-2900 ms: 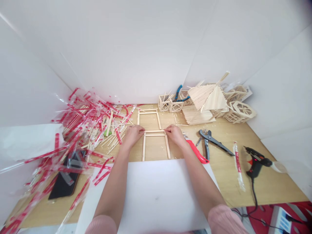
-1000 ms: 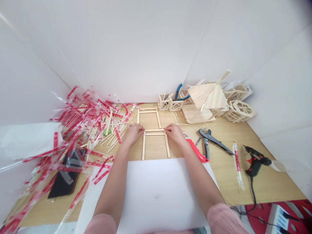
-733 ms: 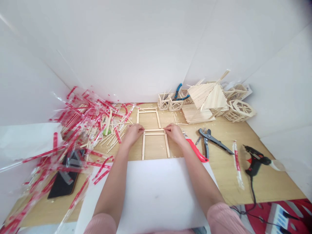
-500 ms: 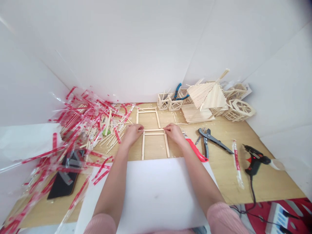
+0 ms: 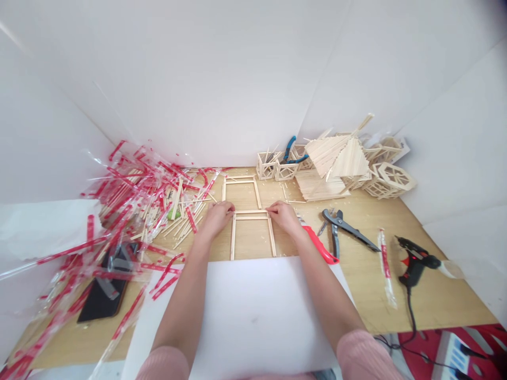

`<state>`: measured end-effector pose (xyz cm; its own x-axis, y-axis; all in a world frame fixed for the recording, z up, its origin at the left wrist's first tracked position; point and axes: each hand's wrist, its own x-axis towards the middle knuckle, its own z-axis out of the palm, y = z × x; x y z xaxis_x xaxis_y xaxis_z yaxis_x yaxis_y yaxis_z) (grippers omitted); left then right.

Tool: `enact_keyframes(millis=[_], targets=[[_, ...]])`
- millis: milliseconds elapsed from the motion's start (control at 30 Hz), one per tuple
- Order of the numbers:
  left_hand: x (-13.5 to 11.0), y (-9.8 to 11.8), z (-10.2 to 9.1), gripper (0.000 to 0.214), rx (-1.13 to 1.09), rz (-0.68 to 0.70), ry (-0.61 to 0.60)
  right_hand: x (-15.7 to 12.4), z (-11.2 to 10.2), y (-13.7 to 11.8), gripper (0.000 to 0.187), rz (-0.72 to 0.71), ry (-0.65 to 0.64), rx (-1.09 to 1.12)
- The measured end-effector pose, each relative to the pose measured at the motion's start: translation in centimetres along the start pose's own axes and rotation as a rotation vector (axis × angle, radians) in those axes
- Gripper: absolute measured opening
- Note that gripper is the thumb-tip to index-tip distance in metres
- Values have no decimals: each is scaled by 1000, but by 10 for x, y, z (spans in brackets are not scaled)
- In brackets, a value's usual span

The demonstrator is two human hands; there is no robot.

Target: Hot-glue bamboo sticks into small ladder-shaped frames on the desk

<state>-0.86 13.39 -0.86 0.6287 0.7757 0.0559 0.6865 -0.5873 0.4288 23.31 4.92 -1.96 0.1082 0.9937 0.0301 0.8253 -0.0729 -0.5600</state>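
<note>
A frame of thin wooden sticks lies flat on the wooden table, its near end under a white sheet of paper. My left hand pinches the frame's far left corner. My right hand pinches the far right corner. Both hands have their fingers closed on the top crossbar. A second stick frame lies just beyond the first.
A heap of red-and-clear wrappers and loose sticks fills the left. A black phone lies there. At right are a red-handled cutter, grey shears, a black glue gun, and stick models by the back wall.
</note>
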Motion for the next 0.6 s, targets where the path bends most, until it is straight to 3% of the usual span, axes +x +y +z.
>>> enact_keyframes(millis=[300,433,600], targets=[[0,0,-4,14,-37,15,2,0,-3,-2,24,-16,-6,-78],[0,-1,-4,14,-38,22,1,4,-3,-22,26,-65,20,-179],[1,-4,-1,13,-31,18,7,16,14,-61,23,-247,-78,-258]])
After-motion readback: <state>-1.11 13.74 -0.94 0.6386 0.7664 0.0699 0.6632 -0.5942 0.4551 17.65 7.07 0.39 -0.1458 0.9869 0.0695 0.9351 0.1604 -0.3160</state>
